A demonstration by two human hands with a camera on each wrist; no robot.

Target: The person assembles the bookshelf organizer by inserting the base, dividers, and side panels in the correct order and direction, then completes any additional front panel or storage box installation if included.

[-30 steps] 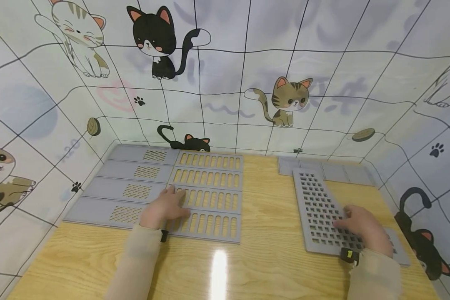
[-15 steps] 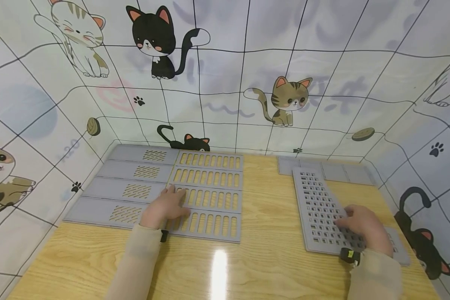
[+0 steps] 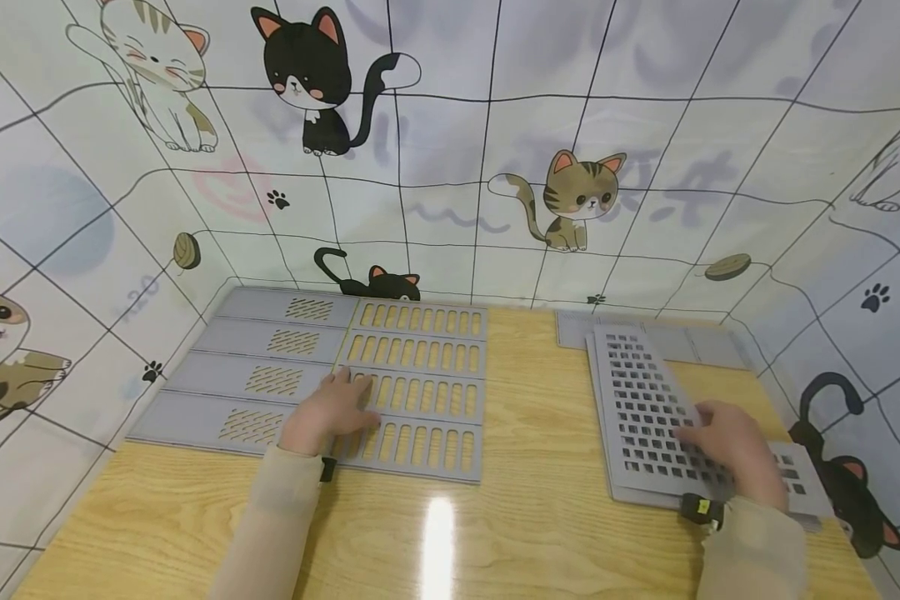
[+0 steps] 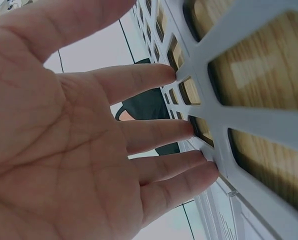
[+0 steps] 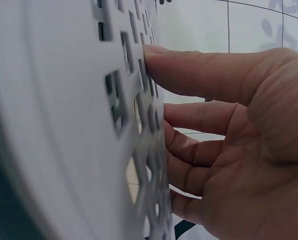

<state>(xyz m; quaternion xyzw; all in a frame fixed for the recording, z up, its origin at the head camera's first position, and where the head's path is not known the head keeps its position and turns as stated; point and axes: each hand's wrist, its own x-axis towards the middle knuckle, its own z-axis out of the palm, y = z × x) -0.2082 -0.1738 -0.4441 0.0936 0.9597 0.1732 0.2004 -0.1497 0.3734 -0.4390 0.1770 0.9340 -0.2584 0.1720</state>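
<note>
My left hand (image 3: 328, 414) rests with spread, fairly straight fingers on the grey slotted panel (image 3: 420, 374). In the left wrist view, the fingertips (image 4: 181, 130) touch the panel's bars and slot edges. On the right, my right hand (image 3: 738, 446) pinches a grey panel with many small square holes (image 3: 613, 433), near its slanted edge. The thumb (image 5: 189, 70) presses on the holed face, and the other fingers are curled in against it lower down. This panel sits slightly raised and offset over another grey panel (image 3: 652, 500), which is mostly hidden beneath it.
Grey panels with slanted slits (image 3: 195, 379) adjoin the slotted one on the left. Flat grey pieces (image 3: 708, 346) lie along the back right of the wooden table (image 3: 540, 467). A cat-print backdrop (image 3: 450, 150) encloses the table at the back and sides.
My right hand has lifted the square-holed panel slightly, shifting it up and right, so the panel under it shows along the left edge. The left hand has stayed in place.
</note>
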